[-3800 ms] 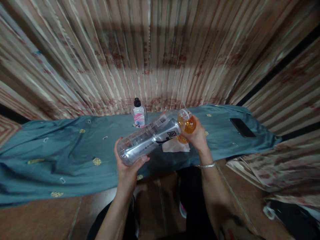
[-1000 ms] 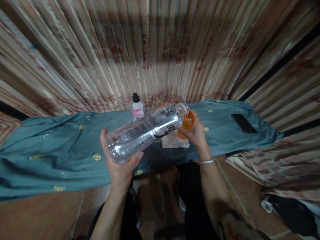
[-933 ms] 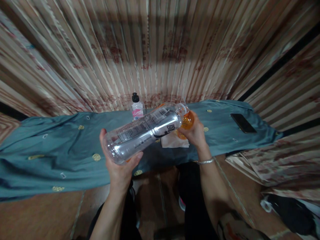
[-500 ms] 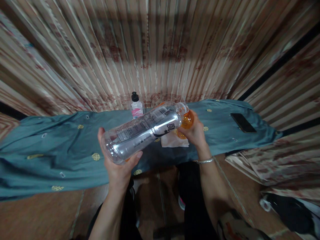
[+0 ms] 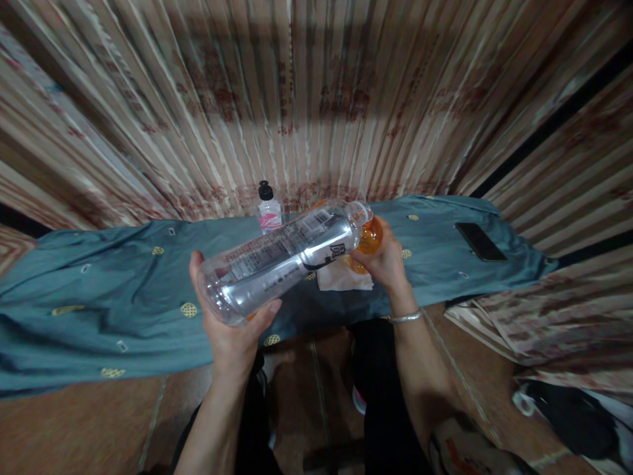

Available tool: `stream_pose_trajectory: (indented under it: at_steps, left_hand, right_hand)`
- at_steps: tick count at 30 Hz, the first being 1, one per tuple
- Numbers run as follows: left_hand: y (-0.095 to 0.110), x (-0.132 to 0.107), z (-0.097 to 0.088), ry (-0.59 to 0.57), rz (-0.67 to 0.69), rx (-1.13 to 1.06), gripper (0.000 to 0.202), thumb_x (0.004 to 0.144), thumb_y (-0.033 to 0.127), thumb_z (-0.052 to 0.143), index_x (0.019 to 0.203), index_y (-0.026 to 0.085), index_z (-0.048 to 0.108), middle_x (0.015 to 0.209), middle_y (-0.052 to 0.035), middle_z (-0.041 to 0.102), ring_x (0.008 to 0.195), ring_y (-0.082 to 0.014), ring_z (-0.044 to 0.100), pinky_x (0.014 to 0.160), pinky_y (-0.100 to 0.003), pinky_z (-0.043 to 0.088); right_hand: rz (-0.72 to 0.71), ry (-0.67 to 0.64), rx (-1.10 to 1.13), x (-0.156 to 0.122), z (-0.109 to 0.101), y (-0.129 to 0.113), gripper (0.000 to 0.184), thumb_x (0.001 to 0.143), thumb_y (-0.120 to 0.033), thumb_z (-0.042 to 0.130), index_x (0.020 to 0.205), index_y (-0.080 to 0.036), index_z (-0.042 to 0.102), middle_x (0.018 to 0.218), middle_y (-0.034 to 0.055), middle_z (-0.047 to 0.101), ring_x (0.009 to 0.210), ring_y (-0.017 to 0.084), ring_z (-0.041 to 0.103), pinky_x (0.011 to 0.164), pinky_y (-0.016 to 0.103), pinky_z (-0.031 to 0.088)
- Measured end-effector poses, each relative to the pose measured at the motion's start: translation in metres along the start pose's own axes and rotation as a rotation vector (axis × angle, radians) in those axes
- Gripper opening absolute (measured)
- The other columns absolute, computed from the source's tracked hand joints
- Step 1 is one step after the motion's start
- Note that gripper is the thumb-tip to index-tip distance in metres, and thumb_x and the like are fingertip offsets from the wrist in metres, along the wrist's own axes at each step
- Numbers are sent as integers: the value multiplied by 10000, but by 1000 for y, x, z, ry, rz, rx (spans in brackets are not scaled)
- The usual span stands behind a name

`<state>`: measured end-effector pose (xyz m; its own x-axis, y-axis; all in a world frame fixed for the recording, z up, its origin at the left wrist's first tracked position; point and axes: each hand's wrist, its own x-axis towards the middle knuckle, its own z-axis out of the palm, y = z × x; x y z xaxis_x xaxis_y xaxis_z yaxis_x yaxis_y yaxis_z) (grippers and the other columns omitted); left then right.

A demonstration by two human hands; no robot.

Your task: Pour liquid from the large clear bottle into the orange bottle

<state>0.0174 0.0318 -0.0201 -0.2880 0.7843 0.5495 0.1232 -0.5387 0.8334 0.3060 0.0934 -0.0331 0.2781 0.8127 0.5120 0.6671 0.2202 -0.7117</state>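
Note:
A large clear plastic bottle with a printed label lies tilted across the middle of the view, its neck up to the right. My left hand is wrapped round its base. In my right hand, the fingers close on an orange see-through container, right at the clear bottle's mouth. The bottle's mouth overlaps the container's top; whether they touch, or whether liquid passes between them, I cannot make out. Below the container a folded white cloth or tissue lies on the covered surface.
A small bottle with a black cap and pink label stands behind the clear bottle. A black phone lies to the right on the teal patterned cloth. Pleated curtains hang close behind and at both sides.
Almost nothing differs. Both hands and the clear bottle keep the same tilt and place, with a very slight shift left of the whole view.

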Motion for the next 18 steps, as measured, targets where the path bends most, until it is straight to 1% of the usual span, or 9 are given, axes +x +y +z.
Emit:
stream_pose_trajectory:
  at_steps: [3,6,8,13,18]
  left_hand:
    - [0,0,0,-6,-9,-11,1143,606,399,982,1587,509,407,1600,17,461,1488,-286,470,1308,-439,329]
    - [0,0,0,-4,-23,-7,1158,603,408,982,1603,471,401,1566,-9,498,1478,-297,483,1311,-458,326]
    - [1,0,1,-4,-33,1,1184,595,417,984,1616,446,386,1553,-25,507,1482,-308,480,1318,-473,314]
    - [2,1,1,1,1,22,1179,595,423,982,1618,410,396,1544,-41,495,1566,-325,377,1348,-498,251]
    - [5,2,-1,-9,-10,32,1183,593,412,973,1620,403,385,1565,-40,474,1583,-322,348,1353,-512,230]
  right_hand:
    - [-1,2,2,0,0,0,817,668,-438,884,1383,-199,568,1305,160,746,1220,375,726,1055,528,594]
    - [-3,0,25,0,-1,0,816,671,-446,882,1379,-188,571,1308,168,745,1228,378,722,1063,540,591]
    - [0,-4,36,0,-1,0,817,669,-453,885,1380,-203,570,1301,154,752,1220,371,727,1061,539,594]
    - [-6,-4,33,0,0,2,821,668,-453,893,1387,-230,565,1283,136,762,1186,358,744,1042,532,605]
    - [4,-2,17,0,0,2,836,662,-449,892,1393,-217,559,1292,144,753,1215,361,725,1066,534,589]
